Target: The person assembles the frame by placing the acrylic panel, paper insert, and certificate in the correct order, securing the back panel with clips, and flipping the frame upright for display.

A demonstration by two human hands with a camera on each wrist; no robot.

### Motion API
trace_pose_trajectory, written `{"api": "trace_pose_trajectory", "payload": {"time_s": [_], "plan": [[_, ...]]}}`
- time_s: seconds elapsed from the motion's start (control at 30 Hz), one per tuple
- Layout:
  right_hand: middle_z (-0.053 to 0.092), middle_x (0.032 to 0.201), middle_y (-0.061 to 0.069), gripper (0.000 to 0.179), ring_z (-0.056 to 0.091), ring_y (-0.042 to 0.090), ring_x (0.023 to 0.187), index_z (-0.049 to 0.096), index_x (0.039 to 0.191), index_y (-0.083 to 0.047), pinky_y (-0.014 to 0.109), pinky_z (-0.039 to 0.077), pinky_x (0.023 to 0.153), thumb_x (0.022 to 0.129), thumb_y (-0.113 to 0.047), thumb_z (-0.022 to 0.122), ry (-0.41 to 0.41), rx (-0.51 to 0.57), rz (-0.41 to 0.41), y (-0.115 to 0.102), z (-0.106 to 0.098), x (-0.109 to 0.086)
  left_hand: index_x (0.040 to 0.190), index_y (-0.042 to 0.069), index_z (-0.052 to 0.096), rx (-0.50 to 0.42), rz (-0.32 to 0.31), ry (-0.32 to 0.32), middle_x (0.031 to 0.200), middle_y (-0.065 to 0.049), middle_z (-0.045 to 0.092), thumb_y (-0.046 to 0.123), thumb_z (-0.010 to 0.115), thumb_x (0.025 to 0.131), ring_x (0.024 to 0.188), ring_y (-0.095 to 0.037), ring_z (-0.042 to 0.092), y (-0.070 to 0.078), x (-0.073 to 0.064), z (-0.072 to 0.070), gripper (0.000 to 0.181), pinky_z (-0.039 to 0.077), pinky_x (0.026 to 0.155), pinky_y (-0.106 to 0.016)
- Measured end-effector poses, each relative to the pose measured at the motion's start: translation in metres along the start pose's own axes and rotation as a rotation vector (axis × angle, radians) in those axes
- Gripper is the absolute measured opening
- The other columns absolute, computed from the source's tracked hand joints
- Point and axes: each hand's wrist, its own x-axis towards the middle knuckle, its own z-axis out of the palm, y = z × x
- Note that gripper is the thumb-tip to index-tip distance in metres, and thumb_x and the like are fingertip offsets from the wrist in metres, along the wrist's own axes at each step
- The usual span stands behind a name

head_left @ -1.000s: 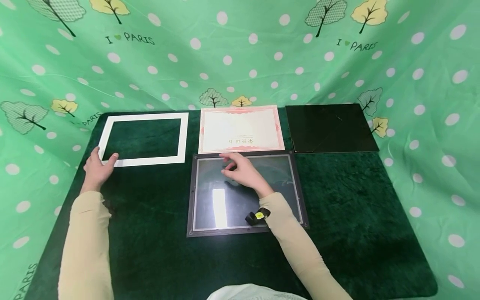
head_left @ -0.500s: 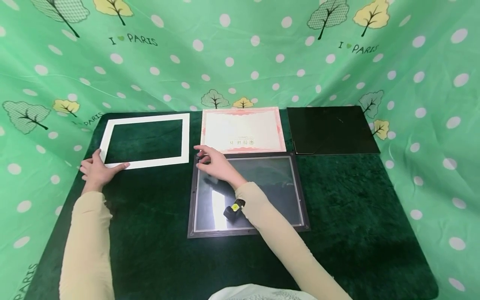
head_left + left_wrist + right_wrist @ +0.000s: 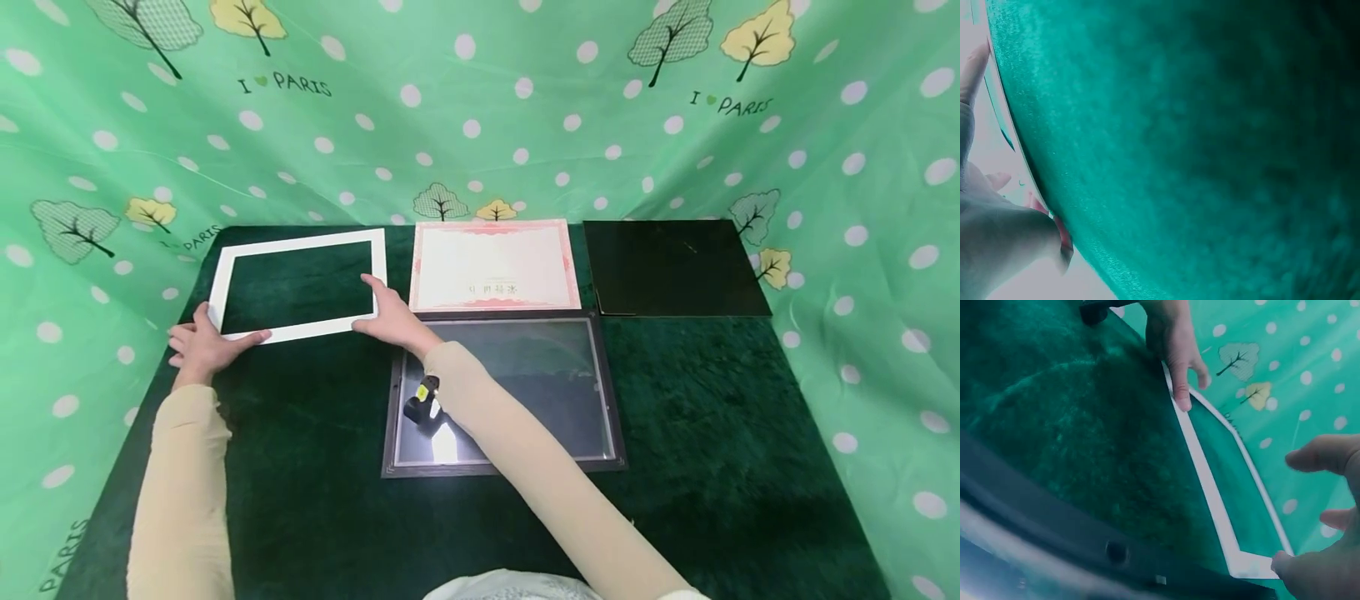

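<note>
A white rectangular picture mat [image 3: 300, 332] with an open window lies at the table's back left. At its near left corner my left hand [image 3: 206, 346] grips it, thumb along the near strip and fingers at the left side. The left wrist view shows the mat's thin edge beside the left hand [image 3: 1004, 231]. My right hand [image 3: 393, 317] is at the near right corner, thumb and fingers spread. In the right wrist view the right thumb [image 3: 1294, 572] meets that corner while the other fingers stay apart from the mat.
A dark picture frame [image 3: 615, 400] with a reflective clear pane lies beneath my right forearm. Behind it is a pink-bordered certificate [image 3: 487, 258], facing away. A black backing board [image 3: 675, 267] lies at back right. Green polka-dot curtain [image 3: 480, 108] surrounds the dark green cloth [image 3: 712, 400].
My right hand has moved left from above the dark frame to the mat's near right corner. The left thumb has slid rightward along the near strip. The head view has shifted slightly.
</note>
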Motion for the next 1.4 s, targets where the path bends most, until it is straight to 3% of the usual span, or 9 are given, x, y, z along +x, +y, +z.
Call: {"api": "trace_pose_trajectory", "payload": {"time_s": [0.23,0.37,0.57,0.73,0.87,1.07,1.27,1.33,1.4], "plan": [[0.018,0.157,0.014,0.079,0.021,0.03,0.141,0.022,0.153,-0.018,0.045,0.032,0.106,0.089,-0.015,0.067,0.059,0.136,0.177,0.007,0.016,0.002,0.15,-0.001,-0.011,-0.021,-0.003,-0.071,0.137,-0.046,-0.005,0.063,0.069,0.077,0.125,-0.061,-0.004,-0.002,-0.004,0.01,0.125,0.003,0.094,-0.078],[0.022,0.155,0.015,0.078,0.022,0.036,0.139,0.025,0.153,-0.021,0.052,0.03,0.105,0.087,-0.016,0.068,0.112,0.168,0.194,0.008,0.016,0.003,0.151,0.0,-0.009,-0.053,0.012,-0.068,0.139,-0.046,-0.005,0.064,0.067,0.078,0.126,-0.061,-0.003,-0.004,-0.003,0.01,0.124,0.002,0.093,-0.078],[0.027,0.15,0.016,0.083,0.026,0.034,0.13,0.025,0.153,-0.024,0.048,0.033,0.099,0.085,-0.018,0.072,0.148,0.186,0.213,0.0,0.015,0.004,0.153,0.004,-0.006,-0.146,-0.007,-0.068,0.14,-0.043,-0.002,0.066,0.06,0.081,0.125,-0.06,0.006,-0.01,-0.002,0.001,0.115,0.013,0.093,-0.077],[0.02,0.145,0.017,0.084,0.029,0.027,0.127,0.02,0.155,-0.015,0.035,0.036,0.099,0.087,-0.011,0.069,0.171,0.178,0.186,-0.006,0.013,0.003,0.153,0.004,-0.005,-0.196,-0.008,-0.081,0.139,-0.043,-0.005,0.066,0.056,0.084,0.125,-0.061,0.005,-0.012,-0.002,-0.003,0.111,0.016,0.094,-0.076],[0.023,0.14,0.018,0.083,0.047,0.021,0.105,0.019,0.154,-0.006,0.024,0.042,0.086,0.085,0.005,0.063,0.187,0.223,0.129,-0.001,0.01,0.004,0.153,0.003,-0.005,-0.258,0.024,-0.083,0.142,-0.043,-0.011,0.062,0.054,0.088,0.128,-0.062,-0.001,-0.014,-0.003,-0.003,0.105,0.01,0.099,-0.074],[0.03,0.138,0.018,0.078,0.05,0.015,0.079,0.024,0.153,-0.01,0.02,0.044,0.068,0.087,0.011,0.058,0.194,0.26,0.075,0.01,0.003,0.001,0.154,0.008,-0.008,-0.472,0.06,-0.077,0.148,-0.035,-0.017,0.052,0.052,0.093,0.135,-0.05,0.0,-0.012,-0.007,-0.006,0.096,0.004,0.109,-0.061],[0.033,0.135,0.012,0.079,0.046,0.014,0.079,0.027,0.153,-0.015,0.021,0.043,0.068,0.086,0.014,0.057,0.25,0.293,0.072,0.018,-0.011,-0.009,0.153,0.024,-0.016,-0.68,0.071,-0.188,0.147,-0.022,-0.025,0.041,0.05,0.098,0.134,-0.037,-0.003,0.003,-0.011,-0.01,0.088,-0.002,0.112,-0.048],[0.034,0.133,0.012,0.079,0.045,0.014,0.077,0.028,0.152,-0.015,0.021,0.042,0.067,0.085,0.015,0.057,0.27,0.311,0.072,0.02,-0.015,-0.013,0.154,0.024,-0.015,-0.7,0.091,-0.205,0.146,-0.019,-0.022,0.034,0.049,0.1,0.133,-0.037,-0.005,0.008,-0.011,-0.01,0.084,-0.002,0.113,-0.045],[0.035,0.13,0.011,0.077,0.044,0.013,0.075,0.03,0.151,-0.014,0.021,0.042,0.066,0.085,0.015,0.056,0.296,0.319,0.069,0.022,-0.019,-0.018,0.155,0.021,-0.011,-0.721,0.126,-0.201,0.141,-0.02,-0.008,0.023,0.049,0.101,0.132,-0.035,-0.01,0.014,-0.012,-0.008,0.081,0.0,0.113,-0.04]]}}
